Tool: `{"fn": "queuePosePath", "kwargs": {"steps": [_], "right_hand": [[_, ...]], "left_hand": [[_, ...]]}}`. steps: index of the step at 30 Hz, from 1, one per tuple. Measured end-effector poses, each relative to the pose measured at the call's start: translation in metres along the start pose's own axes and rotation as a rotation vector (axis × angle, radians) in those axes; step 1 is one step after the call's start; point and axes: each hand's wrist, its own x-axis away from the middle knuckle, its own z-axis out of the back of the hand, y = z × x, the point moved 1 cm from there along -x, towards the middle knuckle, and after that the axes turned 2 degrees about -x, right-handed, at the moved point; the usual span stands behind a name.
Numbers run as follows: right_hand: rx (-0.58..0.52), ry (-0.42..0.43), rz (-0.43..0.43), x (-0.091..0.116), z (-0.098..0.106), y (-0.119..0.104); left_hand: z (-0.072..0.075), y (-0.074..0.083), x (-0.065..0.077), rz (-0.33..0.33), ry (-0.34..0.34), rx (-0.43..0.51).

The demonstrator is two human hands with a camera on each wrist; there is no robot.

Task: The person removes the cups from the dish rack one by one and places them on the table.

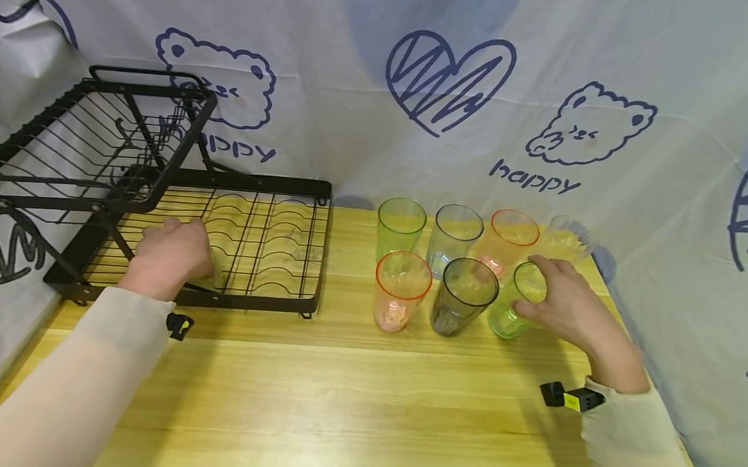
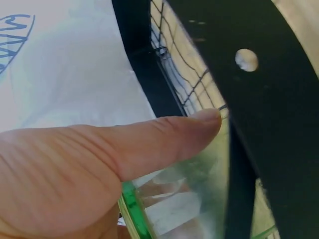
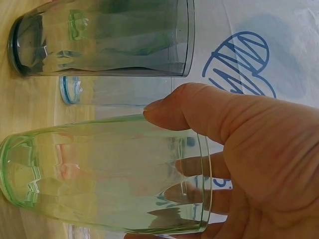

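Observation:
My left hand is down inside the lower tier of the black dish rack, holding a clear green-tinted glass. Thumb on top, green base turned toward the palm, the glass lies close to the rack's dark rim; the other fingers are mostly hidden. At the right end of the glasses, my right hand grips an upright green glass near its rim, the thumb on one side and the fingers seen through the far wall. Beside it stands a grey glass, with a red-rimmed glass further left.
Behind stand a green glass, a blue-rimmed glass, another red-rimmed glass and a clear glass. The rack's upper tier overhangs on the left. A printed white curtain backs the wooden table.

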Motion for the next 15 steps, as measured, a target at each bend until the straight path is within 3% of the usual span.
{"fn": "queuePosePath", "kwargs": {"steps": [5,10,15], "right_hand": [[0.003,0.004,0.006,0.000,-0.001,0.001],[0.001,0.008,0.008,0.000,-0.001,0.002],[-0.008,0.009,0.012,0.001,-0.001,0.003]], "left_hand": [[0.007,0.006,0.003,0.002,0.039,0.042],[0.014,0.017,0.012,-0.038,0.072,0.098],[0.018,0.030,0.027,-0.099,0.110,0.215]]}}
